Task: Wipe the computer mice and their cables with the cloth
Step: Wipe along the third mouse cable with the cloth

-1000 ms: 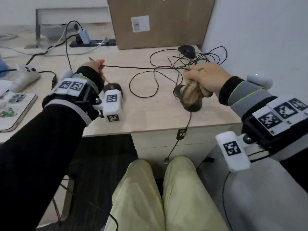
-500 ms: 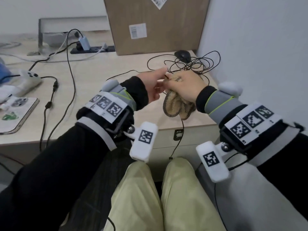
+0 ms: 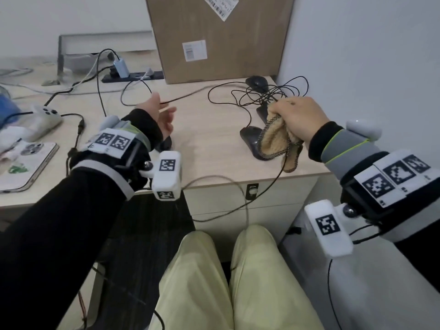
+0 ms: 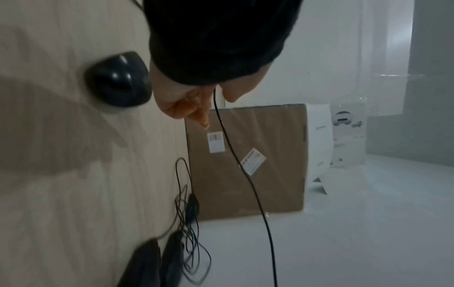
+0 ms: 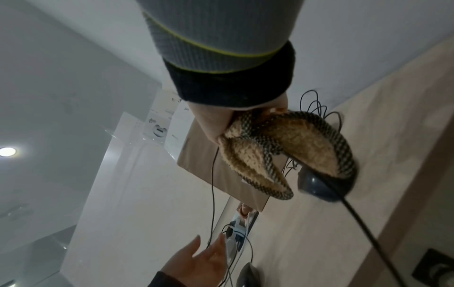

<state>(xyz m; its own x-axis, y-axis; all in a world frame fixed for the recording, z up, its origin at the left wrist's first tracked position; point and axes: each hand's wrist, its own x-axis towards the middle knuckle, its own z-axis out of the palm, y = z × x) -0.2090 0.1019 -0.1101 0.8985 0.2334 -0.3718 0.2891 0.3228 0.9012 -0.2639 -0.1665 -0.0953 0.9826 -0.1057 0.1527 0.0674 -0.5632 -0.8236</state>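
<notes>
My right hand (image 3: pixel 297 117) grips a tan cloth (image 3: pixel 277 138) with a checked border, bunched round a thin black mouse cable (image 3: pixel 185 97). The cloth hangs just over a dark mouse (image 3: pixel 250 139) near the desk's front right. That cable runs left to my left hand (image 3: pixel 162 113), where it passes between thumb and forefinger (image 4: pixel 203 114) while the other fingers stay straight. A second mouse (image 4: pixel 117 79) lies by my left wrist. A third mouse (image 3: pixel 257 82) sits at the back amid tangled cables (image 3: pixel 273 94). From the cloth (image 5: pixel 307 143) a thicker cable (image 5: pixel 361 219) drops over the desk edge.
A tall cardboard box (image 3: pixel 214 39) stands at the back, with a black power strip (image 3: pixel 133 76) and chargers to its left. A white game controller (image 3: pixel 45 115) and a phone (image 3: pixel 28 163) lie far left. A wall closes the right side. Drawers (image 3: pixel 250 206) sit under the desk.
Half a second ago both hands met at the cloth. My left hand has since drawn away to the left with the cable, while my right hand keeps the cloth over the mouse.
</notes>
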